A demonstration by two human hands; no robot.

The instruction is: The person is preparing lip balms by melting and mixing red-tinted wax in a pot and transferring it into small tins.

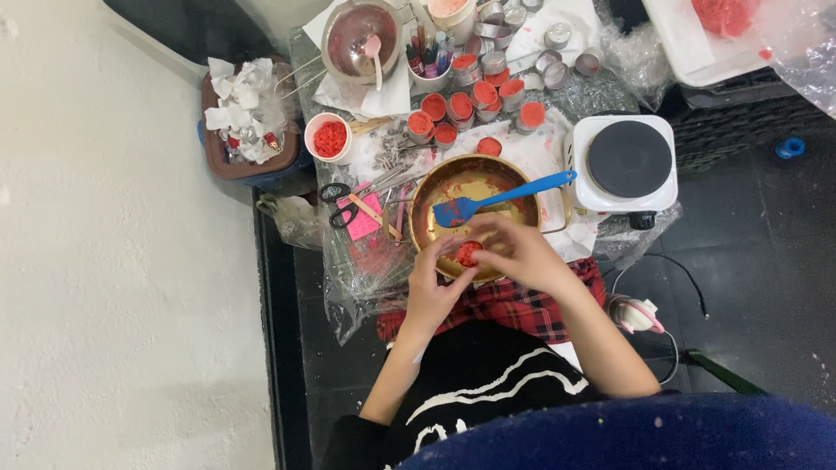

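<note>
1. Seen from above, a seated person's left hand [433, 287] and right hand [520, 252] meet over the near rim of a brass-coloured bowl [475, 187].
2. Both hands close their fingers around a small round tin filled with red wax [468, 253], held between them just above the bowl's near edge.
3. A blue silicone spatula [501, 200] lies across the bowl, its blade smeared red and its handle pointing towards a white single hotplate [623, 163] at the right.
4. Beyond the bowl, a cluster of small tins filled with red [475, 104] stands on the plastic-covered surface [366, 270]; empty silver tins [544, 52] sit farther back.
5. To the left are a white cup of red pieces [329, 137], black-handled scissors [348, 196] and a bin of crumpled tissue [239, 109].
6. A glass bowl with a pink spoon [361, 39] stands at the far edge.
</note>
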